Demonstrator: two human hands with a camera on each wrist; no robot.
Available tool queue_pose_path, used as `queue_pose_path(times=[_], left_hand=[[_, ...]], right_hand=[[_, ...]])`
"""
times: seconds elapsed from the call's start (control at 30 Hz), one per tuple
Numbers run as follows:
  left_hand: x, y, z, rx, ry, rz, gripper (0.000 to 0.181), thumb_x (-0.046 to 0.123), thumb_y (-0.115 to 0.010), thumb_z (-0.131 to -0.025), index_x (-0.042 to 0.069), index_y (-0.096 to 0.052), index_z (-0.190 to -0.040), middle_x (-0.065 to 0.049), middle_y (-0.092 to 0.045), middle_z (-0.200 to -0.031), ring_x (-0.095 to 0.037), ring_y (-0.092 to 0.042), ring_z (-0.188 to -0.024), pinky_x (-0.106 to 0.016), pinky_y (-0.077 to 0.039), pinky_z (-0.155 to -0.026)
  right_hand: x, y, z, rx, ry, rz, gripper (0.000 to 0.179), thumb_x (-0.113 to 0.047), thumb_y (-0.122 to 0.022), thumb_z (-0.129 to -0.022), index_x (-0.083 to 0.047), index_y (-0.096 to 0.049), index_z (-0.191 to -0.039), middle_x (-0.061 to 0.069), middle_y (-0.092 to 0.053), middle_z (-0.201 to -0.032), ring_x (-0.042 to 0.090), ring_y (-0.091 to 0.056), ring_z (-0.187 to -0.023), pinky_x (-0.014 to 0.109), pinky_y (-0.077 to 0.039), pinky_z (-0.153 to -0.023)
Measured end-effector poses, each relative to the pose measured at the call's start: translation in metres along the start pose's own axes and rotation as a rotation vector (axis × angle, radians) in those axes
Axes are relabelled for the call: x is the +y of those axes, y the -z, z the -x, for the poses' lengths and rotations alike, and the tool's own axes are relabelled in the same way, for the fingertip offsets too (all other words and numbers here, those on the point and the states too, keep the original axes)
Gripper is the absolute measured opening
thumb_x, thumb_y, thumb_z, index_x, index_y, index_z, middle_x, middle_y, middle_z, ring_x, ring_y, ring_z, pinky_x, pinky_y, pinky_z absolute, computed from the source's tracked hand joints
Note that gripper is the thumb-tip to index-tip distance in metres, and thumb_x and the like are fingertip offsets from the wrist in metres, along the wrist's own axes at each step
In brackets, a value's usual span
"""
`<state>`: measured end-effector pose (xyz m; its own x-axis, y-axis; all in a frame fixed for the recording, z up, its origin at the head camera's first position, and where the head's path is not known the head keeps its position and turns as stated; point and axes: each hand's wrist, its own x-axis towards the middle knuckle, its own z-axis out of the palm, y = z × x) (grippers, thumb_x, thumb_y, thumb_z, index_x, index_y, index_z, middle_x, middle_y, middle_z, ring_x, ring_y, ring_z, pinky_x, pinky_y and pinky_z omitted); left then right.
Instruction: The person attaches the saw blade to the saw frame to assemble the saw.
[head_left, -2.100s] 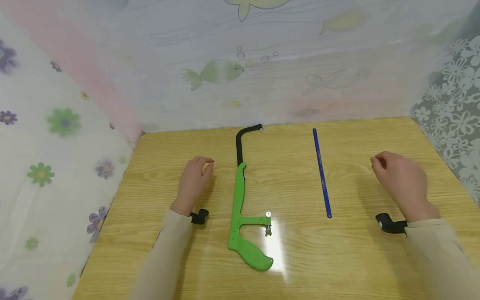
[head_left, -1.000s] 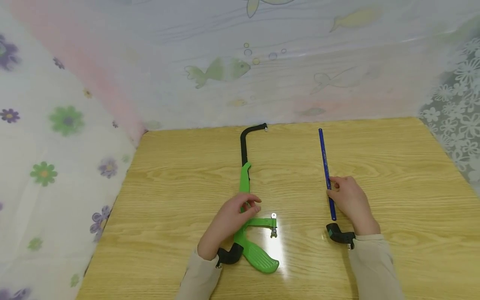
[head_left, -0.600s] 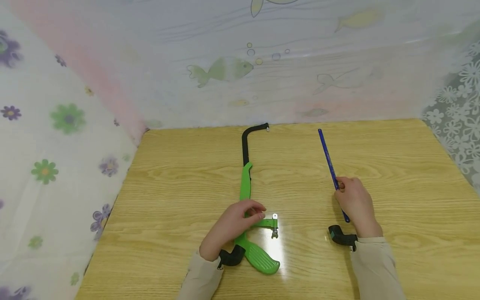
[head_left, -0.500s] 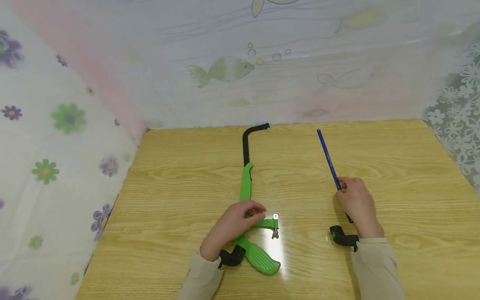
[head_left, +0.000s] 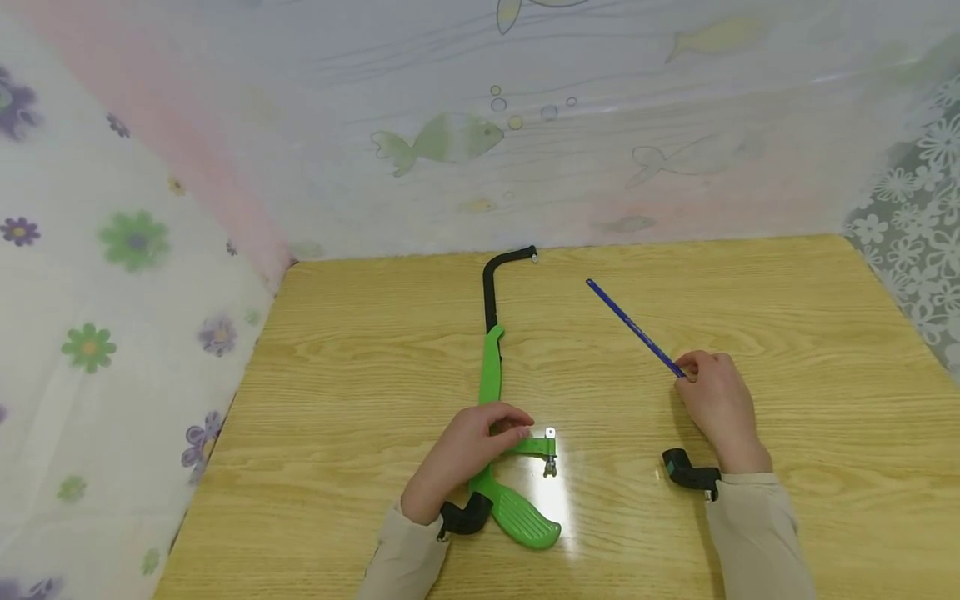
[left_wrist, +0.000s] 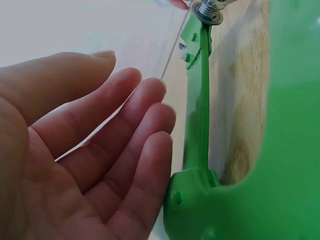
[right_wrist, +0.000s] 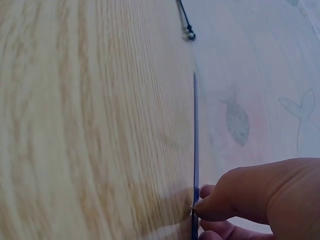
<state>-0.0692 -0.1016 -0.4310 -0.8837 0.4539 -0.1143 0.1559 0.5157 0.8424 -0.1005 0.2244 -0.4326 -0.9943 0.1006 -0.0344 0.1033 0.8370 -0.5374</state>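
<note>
A hacksaw frame with a green handle (head_left: 522, 517) and a black bent front bar (head_left: 491, 292) lies on the table. Over its middle hovers my left hand (head_left: 468, 442), fingers loosely bent. In the left wrist view those fingers hold nothing, and the green frame (left_wrist: 220, 210) is beside them. My right hand (head_left: 716, 404) pinches a thin blue hacksaw blade (head_left: 633, 327) between thumb and fingers. The blade slants away to the far left, and its near end is hidden by the hand. In the right wrist view the blade (right_wrist: 195, 135) appears edge-on.
The wood-grain table (head_left: 360, 350) meets a sheet-covered wall (head_left: 337, 167) at its back edge. Beside the crossbar's wing nut (head_left: 551, 468) there is a bright reflection. Black wrist cameras (head_left: 686, 471) stick out below both hands.
Both hands have moved inward, the left to the hacksaw frame and the right to the blade. Now pinched, the blade has swung its far end leftward. The frame has stayed put.
</note>
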Motion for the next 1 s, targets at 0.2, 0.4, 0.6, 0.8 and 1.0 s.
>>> queue_pose_path(times=[0.2,0.4,0.6,0.8,1.0], left_hand=[[0.000,-0.002,-0.001,-0.004,-0.049,-0.012,0.022,0.030,-0.057,-0.087,0.017,-0.065,-0.103,0.014,-0.060,-0.097,-0.001,-0.055,-0.085,-0.023,-0.044,-0.075],[0.000,-0.004,-0.002,-0.024,-0.086,-0.111,0.020,0.029,-0.059,-0.086,0.020,-0.065,-0.104,0.015,-0.059,-0.098,0.001,-0.054,-0.086,-0.022,-0.043,-0.078],[0.003,-0.006,-0.001,-0.023,-0.079,-0.177,0.019,0.028,-0.061,-0.084,0.021,-0.066,-0.102,0.014,-0.059,-0.099,-0.001,-0.054,-0.091,-0.023,-0.041,-0.081],[0.006,-0.008,0.000,-0.023,-0.093,-0.249,0.019,0.026,-0.062,-0.084,0.021,-0.066,-0.102,0.014,-0.059,-0.099,-0.003,-0.053,-0.092,-0.024,-0.041,-0.081],[0.007,-0.009,0.001,-0.036,-0.082,-0.312,0.019,0.025,-0.062,-0.084,0.023,-0.066,-0.102,0.014,-0.058,-0.098,-0.005,-0.053,-0.093,-0.025,-0.040,-0.082]], right_hand=[[0.003,0.002,-0.001,0.002,0.003,0.008,0.025,-0.006,-0.051,-0.080,0.004,-0.058,-0.101,0.020,-0.048,-0.094,0.034,-0.044,-0.083,0.044,-0.036,-0.065],[0.004,0.004,-0.003,0.004,-0.003,0.030,0.020,-0.006,-0.050,-0.079,0.001,-0.062,-0.094,0.020,-0.050,-0.095,0.036,-0.044,-0.081,0.042,-0.035,-0.062],[0.008,0.013,-0.001,-0.023,-0.025,0.040,0.025,-0.008,-0.048,-0.082,0.002,-0.059,-0.101,0.018,-0.056,-0.094,0.031,-0.050,-0.079,0.038,-0.037,-0.060],[0.017,0.020,0.001,-0.036,-0.056,0.046,0.023,-0.011,-0.050,-0.083,0.001,-0.061,-0.100,0.017,-0.056,-0.092,0.030,-0.050,-0.078,0.037,-0.037,-0.060],[0.018,0.019,-0.001,-0.044,-0.055,0.035,0.022,-0.009,-0.051,-0.082,0.001,-0.061,-0.098,0.017,-0.057,-0.091,0.029,-0.049,-0.077,0.037,-0.036,-0.059]])
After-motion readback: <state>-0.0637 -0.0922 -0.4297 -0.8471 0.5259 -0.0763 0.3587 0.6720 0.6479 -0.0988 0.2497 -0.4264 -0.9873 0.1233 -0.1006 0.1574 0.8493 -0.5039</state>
